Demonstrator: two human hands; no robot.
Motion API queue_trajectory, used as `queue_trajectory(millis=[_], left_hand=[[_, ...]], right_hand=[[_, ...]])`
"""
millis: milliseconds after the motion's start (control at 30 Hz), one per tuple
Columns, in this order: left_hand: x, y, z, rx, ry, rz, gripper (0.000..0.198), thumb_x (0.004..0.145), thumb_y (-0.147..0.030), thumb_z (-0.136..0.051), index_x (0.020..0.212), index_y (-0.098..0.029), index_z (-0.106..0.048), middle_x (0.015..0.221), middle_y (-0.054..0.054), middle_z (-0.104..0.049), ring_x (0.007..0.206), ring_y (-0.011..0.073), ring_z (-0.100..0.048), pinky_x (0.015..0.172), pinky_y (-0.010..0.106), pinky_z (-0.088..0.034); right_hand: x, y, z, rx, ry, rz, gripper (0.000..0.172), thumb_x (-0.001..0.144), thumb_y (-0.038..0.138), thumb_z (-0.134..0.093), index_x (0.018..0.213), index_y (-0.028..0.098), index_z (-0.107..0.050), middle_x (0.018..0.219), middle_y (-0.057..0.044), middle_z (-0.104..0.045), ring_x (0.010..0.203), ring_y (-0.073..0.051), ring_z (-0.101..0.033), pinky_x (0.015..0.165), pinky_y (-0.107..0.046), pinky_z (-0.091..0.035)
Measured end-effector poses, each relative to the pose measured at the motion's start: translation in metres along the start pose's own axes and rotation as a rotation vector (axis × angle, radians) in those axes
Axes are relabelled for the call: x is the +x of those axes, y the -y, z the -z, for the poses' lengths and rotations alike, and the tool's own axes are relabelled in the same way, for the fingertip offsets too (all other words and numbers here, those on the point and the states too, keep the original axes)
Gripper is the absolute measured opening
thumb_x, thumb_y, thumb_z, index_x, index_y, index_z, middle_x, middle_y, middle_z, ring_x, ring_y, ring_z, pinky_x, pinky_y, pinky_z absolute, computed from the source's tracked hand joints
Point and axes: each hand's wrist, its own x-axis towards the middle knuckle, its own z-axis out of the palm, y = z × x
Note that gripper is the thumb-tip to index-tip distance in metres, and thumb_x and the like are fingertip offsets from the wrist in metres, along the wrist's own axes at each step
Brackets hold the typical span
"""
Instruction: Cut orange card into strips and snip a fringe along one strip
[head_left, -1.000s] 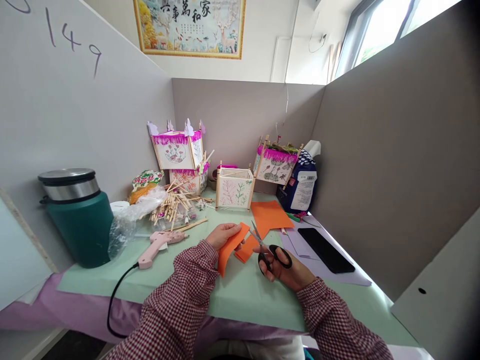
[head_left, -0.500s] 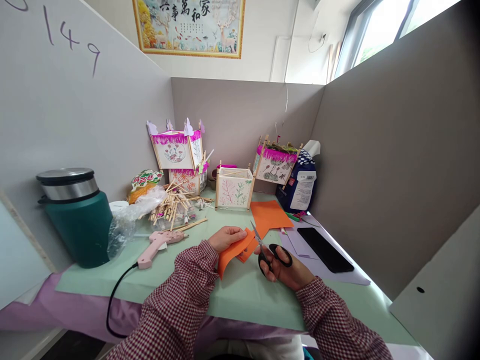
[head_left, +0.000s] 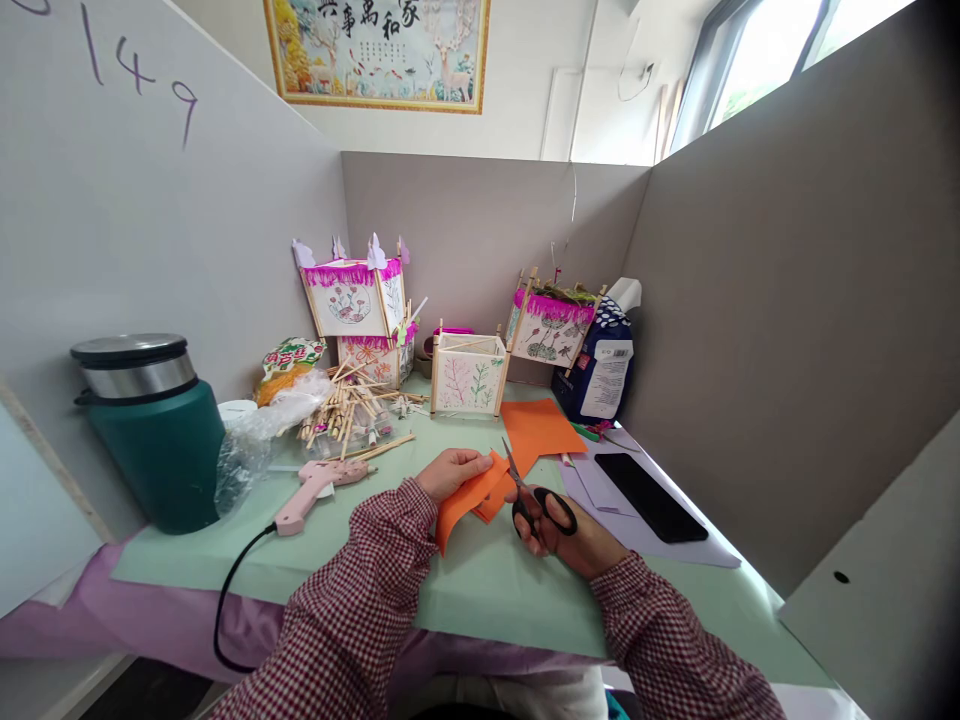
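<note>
My left hand pinches a strip of orange paper and holds it just above the green mat. In my right hand are black-handled scissors, fingers through the loops. The blades point up and left and meet the paper's right edge. A second orange piece lies under the blades. A larger orange sheet lies flat just behind.
A pink glue gun with a black cord lies to the left, beside a pile of wooden sticks and a green thermos. Paper lanterns stand at the back. A black phone rests on lilac paper at the right.
My left hand lowered and curled the orange strip toward the mat. The scissors moved left and closed in on its edge.
</note>
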Motion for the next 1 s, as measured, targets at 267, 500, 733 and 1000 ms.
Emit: queue_trajectory(millis=[267,500,733,1000], left_hand=[[-0.0053,-0.0037,-0.0055,-0.156,0.149,-0.011,0.042,0.063,-0.035,-0.071,0.099,-0.013,-0.062,0.090,0.011,-0.067,0.080,0.0206,-0.064,0.071,0.030,-0.048],[-0.0045,-0.0030,-0.0067,-0.112,0.098,0.014,0.041,0.065,-0.045,-0.067,0.084,-0.009,-0.062,0.076,0.012,-0.067,0.062,0.0173,-0.063,0.058,0.028,-0.049],[-0.0003,-0.0011,-0.0030,-0.042,0.016,0.017,0.035,0.060,-0.041,-0.070,0.076,-0.011,-0.063,0.069,0.005,-0.066,0.059,0.0148,-0.061,0.060,0.026,-0.046],[-0.0005,-0.0020,-0.0024,-0.015,0.011,0.011,0.031,0.060,-0.040,-0.071,0.073,-0.012,-0.064,0.065,0.003,-0.065,0.055,0.0124,-0.058,0.055,0.023,-0.044]], right_hand=[[0.0014,-0.0025,0.0017,0.027,-0.020,0.055,0.041,0.079,0.051,-0.048,0.102,0.017,-0.056,0.071,-0.004,-0.051,0.057,-0.012,-0.045,0.048,-0.023,-0.033],[0.0007,0.0009,-0.0023,-0.027,0.031,0.034,0.045,0.080,0.051,-0.047,0.105,0.015,-0.053,0.069,-0.003,-0.050,0.054,-0.011,-0.045,0.048,-0.023,-0.034],[0.0006,-0.0006,0.0001,-0.013,0.082,0.038,0.051,0.076,0.058,-0.047,0.104,0.016,-0.054,0.070,-0.004,-0.051,0.056,-0.012,-0.045,0.048,-0.024,-0.034],[0.0000,-0.0010,0.0020,-0.044,0.065,0.061,0.050,0.078,0.055,-0.047,0.104,0.013,-0.054,0.069,-0.003,-0.051,0.051,-0.009,-0.044,0.046,-0.022,-0.032]])
